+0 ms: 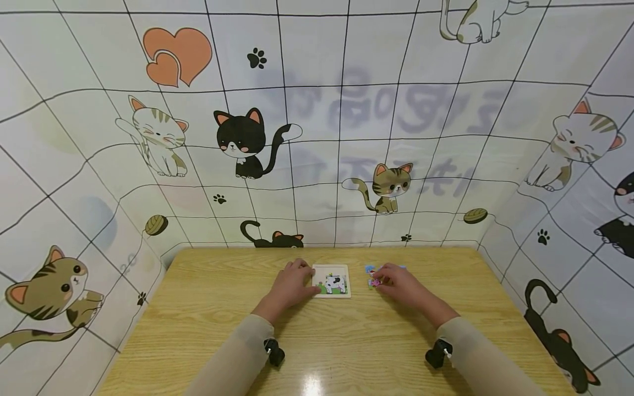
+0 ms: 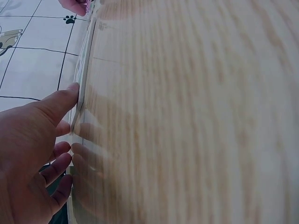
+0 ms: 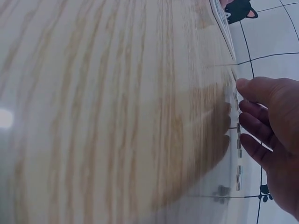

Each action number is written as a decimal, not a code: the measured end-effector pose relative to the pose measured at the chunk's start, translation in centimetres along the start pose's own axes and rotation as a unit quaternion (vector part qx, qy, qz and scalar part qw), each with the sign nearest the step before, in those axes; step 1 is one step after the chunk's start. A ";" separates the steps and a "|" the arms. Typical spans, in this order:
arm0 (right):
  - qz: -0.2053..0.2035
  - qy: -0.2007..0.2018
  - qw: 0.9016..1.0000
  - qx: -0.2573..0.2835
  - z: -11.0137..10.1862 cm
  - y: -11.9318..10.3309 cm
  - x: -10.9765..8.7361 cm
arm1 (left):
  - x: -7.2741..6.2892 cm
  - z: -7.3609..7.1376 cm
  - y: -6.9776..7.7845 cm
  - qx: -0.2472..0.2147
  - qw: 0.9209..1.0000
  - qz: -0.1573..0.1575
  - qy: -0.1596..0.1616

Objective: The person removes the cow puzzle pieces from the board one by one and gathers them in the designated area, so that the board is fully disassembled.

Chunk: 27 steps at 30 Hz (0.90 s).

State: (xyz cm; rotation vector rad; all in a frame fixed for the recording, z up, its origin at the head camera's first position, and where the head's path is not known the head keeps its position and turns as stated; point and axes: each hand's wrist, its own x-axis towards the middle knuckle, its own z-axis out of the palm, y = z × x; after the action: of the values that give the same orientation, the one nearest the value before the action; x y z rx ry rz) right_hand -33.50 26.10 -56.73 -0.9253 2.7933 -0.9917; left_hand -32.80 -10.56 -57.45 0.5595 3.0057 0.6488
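Observation:
A small square puzzle board with a light frame lies on the wooden table, with a cow picture in its lower part. My left hand rests at the board's left side. In the left wrist view its thumb touches the board's edge, while the other fingers are relaxed near the tabletop. To the right of the board, my right hand pinches a pink puzzle piece between thumb and fingertips, low over a group of colourful pieces. The hand hides part of that group.
The pieces show edge-on as a thin row on the table in the right wrist view. The wooden table ends at a cat-print cloth wall behind and on both sides. A black wrist camera sits at each sleeve.

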 end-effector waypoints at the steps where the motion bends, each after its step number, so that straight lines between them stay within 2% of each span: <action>1: 0.001 -0.001 1.000 -0.001 0.0 0.1 0.0 | 0.0 0.0 0.0 0.000 1.000 0.000 0.000; 7: 0.011 -0.006 1.000 -0.020 0.1 0.4 0.2 | 0.0 0.2 -0.1 0.000 1.000 0.002 0.002; 13: 0.041 -0.014 0.999 -0.028 0.1 0.1 0.5 | 0.1 0.3 -0.2 0.001 1.000 0.001 0.003; 20: 0.050 -0.022 0.998 -0.021 0.1 -0.3 0.7 | 0.1 0.4 -0.2 0.004 1.000 0.001 0.002; 27: 0.080 -0.028 0.996 -0.004 0.1 -0.6 1.0 | 0.1 0.2 -0.2 0.005 1.000 0.001 0.003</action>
State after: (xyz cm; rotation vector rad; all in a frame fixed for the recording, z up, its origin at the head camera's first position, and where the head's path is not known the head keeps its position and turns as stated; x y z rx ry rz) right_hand -33.99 25.11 -56.28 -0.7035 2.7750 -0.9174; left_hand -32.90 -10.61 -57.75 0.5624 3.0168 0.6365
